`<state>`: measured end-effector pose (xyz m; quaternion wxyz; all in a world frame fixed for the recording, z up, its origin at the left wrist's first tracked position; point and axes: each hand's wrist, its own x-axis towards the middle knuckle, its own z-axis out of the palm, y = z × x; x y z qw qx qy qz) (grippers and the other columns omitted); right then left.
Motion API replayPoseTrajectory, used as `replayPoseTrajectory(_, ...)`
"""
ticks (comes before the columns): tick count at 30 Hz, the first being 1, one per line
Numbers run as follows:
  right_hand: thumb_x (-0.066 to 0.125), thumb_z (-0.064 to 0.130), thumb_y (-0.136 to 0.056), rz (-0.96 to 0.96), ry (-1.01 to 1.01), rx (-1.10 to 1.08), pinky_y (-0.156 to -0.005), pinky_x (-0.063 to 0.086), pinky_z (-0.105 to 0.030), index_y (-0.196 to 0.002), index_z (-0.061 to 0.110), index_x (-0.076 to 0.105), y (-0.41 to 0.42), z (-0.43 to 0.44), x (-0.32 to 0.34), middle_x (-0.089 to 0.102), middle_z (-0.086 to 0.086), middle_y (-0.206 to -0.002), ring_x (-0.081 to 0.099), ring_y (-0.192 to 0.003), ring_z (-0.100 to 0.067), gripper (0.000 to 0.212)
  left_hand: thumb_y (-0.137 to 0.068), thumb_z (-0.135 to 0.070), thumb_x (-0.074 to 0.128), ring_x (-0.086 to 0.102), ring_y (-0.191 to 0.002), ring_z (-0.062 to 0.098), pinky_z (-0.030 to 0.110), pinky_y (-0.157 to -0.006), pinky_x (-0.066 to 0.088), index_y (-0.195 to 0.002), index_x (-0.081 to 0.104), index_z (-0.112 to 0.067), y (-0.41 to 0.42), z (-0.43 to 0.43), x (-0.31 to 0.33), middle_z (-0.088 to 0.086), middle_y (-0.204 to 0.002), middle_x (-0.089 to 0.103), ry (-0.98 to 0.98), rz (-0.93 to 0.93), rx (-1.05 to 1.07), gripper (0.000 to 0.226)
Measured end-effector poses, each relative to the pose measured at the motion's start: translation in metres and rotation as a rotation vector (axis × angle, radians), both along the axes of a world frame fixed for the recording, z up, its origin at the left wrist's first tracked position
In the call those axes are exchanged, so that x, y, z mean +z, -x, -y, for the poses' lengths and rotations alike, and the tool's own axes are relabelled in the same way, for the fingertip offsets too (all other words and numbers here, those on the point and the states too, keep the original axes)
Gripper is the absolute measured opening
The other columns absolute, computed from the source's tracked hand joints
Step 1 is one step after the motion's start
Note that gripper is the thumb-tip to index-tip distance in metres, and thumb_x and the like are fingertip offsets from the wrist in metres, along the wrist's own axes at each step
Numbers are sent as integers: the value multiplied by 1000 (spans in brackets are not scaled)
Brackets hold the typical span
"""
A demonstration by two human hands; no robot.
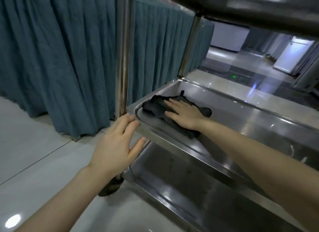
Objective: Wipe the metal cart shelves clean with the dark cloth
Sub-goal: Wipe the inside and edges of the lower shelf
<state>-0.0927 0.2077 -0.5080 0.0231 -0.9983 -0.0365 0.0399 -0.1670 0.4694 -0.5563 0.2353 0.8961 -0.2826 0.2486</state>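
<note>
Here, steel shelf point(259, 121), teal curtain point(60, 59), glossy floor point(34, 138)

The cloth point(155, 105) lay in the left end of the middle shelf point(259, 121), with the right hand point(184, 115) flat on top of it. The left hand point(115, 145) was outside the cart, its fingertips at that shelf's near left corner, just beside the front post point(122, 59). The lower shelf point(189, 188) sat beneath, the top shelf point(241, 4) overhead. A second post point(189, 45) stood at the far left corner. A wheel point(112, 185) sat under the front post on the floor point(34, 145). The curtain point(60, 59) hung left of and behind the cart.
</note>
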Motion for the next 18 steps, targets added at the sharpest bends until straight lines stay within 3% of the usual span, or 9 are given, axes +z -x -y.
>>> replayPoseTrajectory(4,10,82,-84,8,-130,360,-118,3,-34,-135,74,0,72,5,-6,1,39,-153,2,-146,-2,53,-93,-47,39,48,-125,24,38,-99,41,-124,58,-9,1,5,3,6,-130,54,-52,31,11,52)
replayPoseTrajectory(6,14,81,-85,14,-162,400,-118,4,-30,-140,69,6,71,20,-2,5,35,-154,4,-143,2,57,-94,-47,40,50,-120,24,38,-99,39,-121,59,-12,-1,10,4,4,-125,56,-123,99,-38,49)
replayPoseTrajectory(9,27,65,-96,76,-61,208,-122,13,-40,-151,46,18,23,46,2,17,16,-161,14,-148,-11,59,-97,-51,36,54,-113,22,38,-99,38,-120,61,-15,-2,17,-2,2,-119,58,-140,161,-82,49)
replayPoseTrajectory(13,28,60,-98,122,-22,-133,-117,21,-50,-152,43,21,-26,54,3,27,9,-159,27,-145,-23,57,-97,-46,41,55,-114,20,37,-103,36,-117,64,-16,1,26,-22,-2,-121,59,79,191,-66,42)
replayPoseTrajectory(15,25,64,-96,94,-1,-136,-117,19,-53,-151,46,19,-20,41,1,22,12,-161,22,-147,-22,58,-96,-41,46,53,-119,20,42,-106,35,-119,64,-16,1,30,-32,0,-126,57,184,194,-85,38)
replayPoseTrajectory(18,25,68,-95,29,-20,55,-121,11,-46,-149,54,12,33,14,0,10,21,-161,10,-150,-15,57,-93,-36,50,51,-121,23,48,-107,35,-114,65,-13,-5,35,-37,6,-125,56,281,230,-110,35)
